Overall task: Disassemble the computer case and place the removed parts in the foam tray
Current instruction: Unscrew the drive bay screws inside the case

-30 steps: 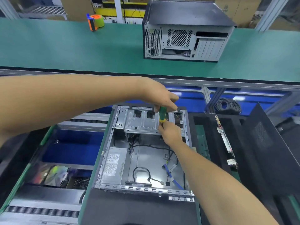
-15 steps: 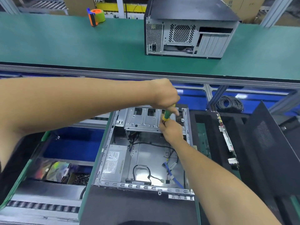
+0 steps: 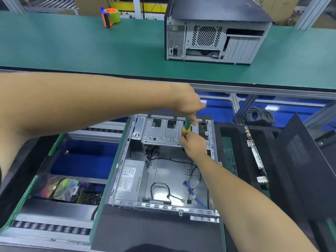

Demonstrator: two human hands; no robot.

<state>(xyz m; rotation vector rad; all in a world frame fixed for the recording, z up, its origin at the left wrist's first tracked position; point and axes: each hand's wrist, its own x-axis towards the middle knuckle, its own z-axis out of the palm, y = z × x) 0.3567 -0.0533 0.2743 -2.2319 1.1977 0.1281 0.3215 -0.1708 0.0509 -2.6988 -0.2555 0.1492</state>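
Note:
An open computer case (image 3: 127,179) lies flat before me, its power supply (image 3: 130,180) at the left and loose cables on its floor. At the far end sits a metal drive cage (image 3: 161,132). My left hand (image 3: 187,103) grips the top of a green and yellow screwdriver (image 3: 187,126) that stands over the cage's right part. My right hand (image 3: 193,145) pinches the screwdriver's lower end, fingers curled around the shaft. The tip is hidden. A black foam tray (image 3: 234,142) to the right holds a circuit board (image 3: 256,157) on edge.
A second closed computer case (image 3: 212,31) stands on the green conveyor belt (image 3: 72,46) beyond, with a tape dispenser (image 3: 110,16) at the far left. A black side panel (image 3: 309,160) leans at the right. A box of screws (image 3: 90,197) sits left of the case.
Both hands stay on the screwdriver over the drive cage. My left hand has shifted slightly on the handle, and the view has moved a little.

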